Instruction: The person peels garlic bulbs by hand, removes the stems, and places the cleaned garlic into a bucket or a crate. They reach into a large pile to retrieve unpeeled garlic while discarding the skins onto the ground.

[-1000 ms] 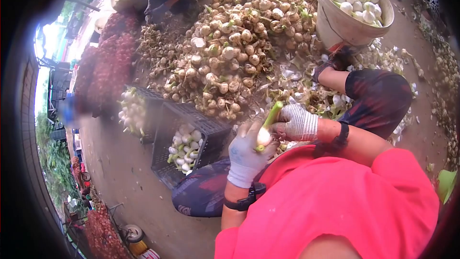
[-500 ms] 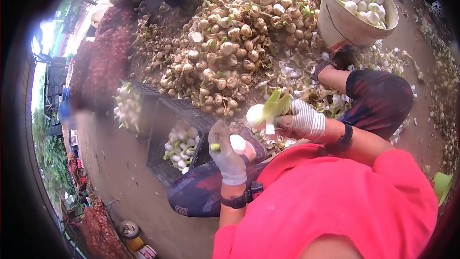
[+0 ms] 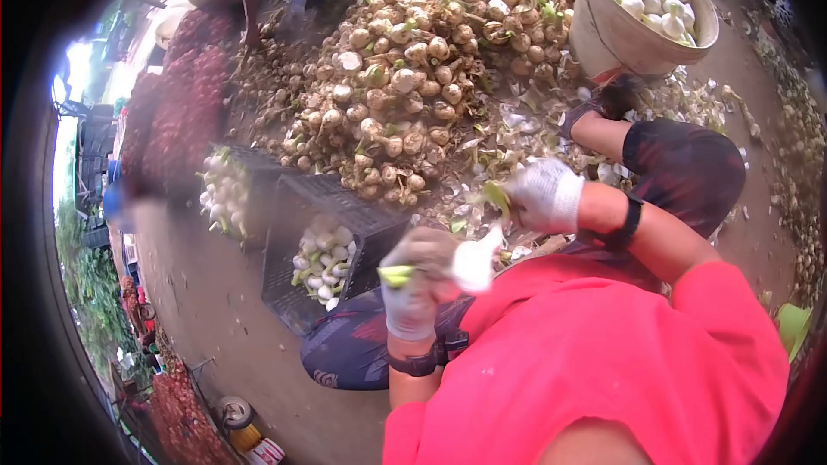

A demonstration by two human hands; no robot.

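Since the frame 0.5 s ago, both hands have moved apart a bit: right hand [image 3: 543,196] now sits higher and nearer the pile, and the green stalk it held then is mostly gone from view, only a small green bit [image 3: 495,196] shows at its fingers. Left hand [image 3: 413,280] stays low, just in front of the red shirt [image 3: 603,362], w/ a white peeled bulb [image 3: 475,263] at its fingertips. Left hand is closed around the bulb, and a short green-yellow stub [image 3: 396,275] sticks out on its other side. Right hand is curled, pinching the green bit; picture is blurred there, so the exact grip I cannot tell. Both hands wear white knit gloves, and each wrist has a black band.

Big pile [image 3: 413,77] of unpeeled bulbs lies on the ground ahead, w/ loose peels [image 3: 517,133] near the person's knee. Beige bucket [image 3: 629,30] at top right is full of peeled white bulbs. Black crate [image 3: 297,293], just left of the left hand, holds more peeled bulbs, and a 2nd crate [image 3: 254,164] stands behind it. Red mesh sacks [image 3: 181,103] are stacked at left. Another person's gloved hand [image 3: 297,0] reaches to the far side of the pile.
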